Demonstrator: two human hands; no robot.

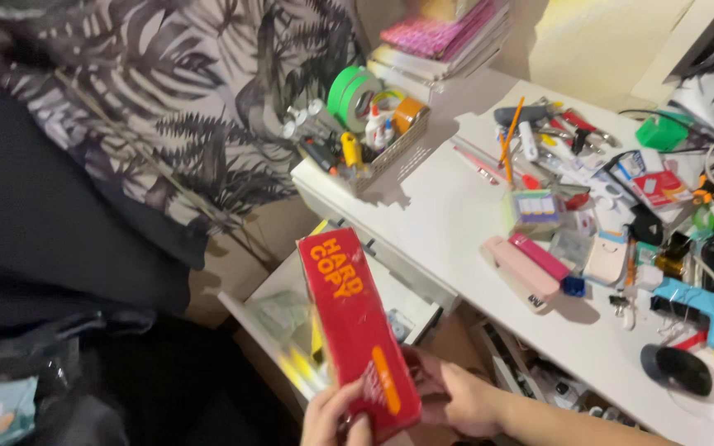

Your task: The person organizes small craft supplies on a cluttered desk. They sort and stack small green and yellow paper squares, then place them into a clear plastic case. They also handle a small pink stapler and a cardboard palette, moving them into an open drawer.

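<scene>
A long red carton (355,326) with yellow lettering and an orange stripe is held up over an open white drawer (307,318). My left hand (334,417) grips its near end from below, fingers wrapped on the front face. My right hand (456,398) holds the same end from the right side and behind. The drawer holds yellow and clear packets, partly hidden by the carton.
A white desk (448,211) carries a basket (373,153) with green tape rolls and glue bottles, stacked books (440,41), a pink stapler (522,268), pens, tools and a blue glue gun (704,306). A leaf-print curtain (192,107) hangs at left.
</scene>
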